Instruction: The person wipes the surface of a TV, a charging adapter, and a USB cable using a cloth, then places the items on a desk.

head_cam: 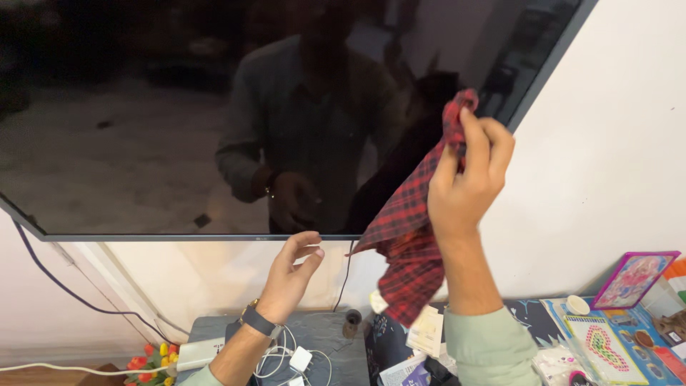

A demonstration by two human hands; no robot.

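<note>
The right hand (pixel 468 182) is raised in front of a wall-mounted television (pixel 179 121), its fingers pinched closed on a bunched red and black checked cloth (pixel 407 243) near the screen's right edge; most of the cloth hangs loose below the hand, past the bottom frame of the set. The left hand (pixel 293 275) is lower, just under the bottom edge of the television, open with the fingers gently curled and holding nothing; a watch (pixel 259 322) sits on its wrist. The dark screen mirrors the person and the room, so any dust or smears on the glass are hard to make out from here. Below, a small grey table (pixel 336 357) carries white chargers and cables (pixel 293 357), and a dark cable (pixel 57 282) runs down the wall at the left. To the right a patterned surface holds papers, a pink framed picture (pixel 634 277) and other small items. For wiping such a screen well, it seems wise to gather the hanging part of the cloth into a flat pad, so that the loose tail does not drag, and to press lightly in long, overlapping strokes; the free hand could steady the bottom frame so the panel does not rock on its mount.
</note>
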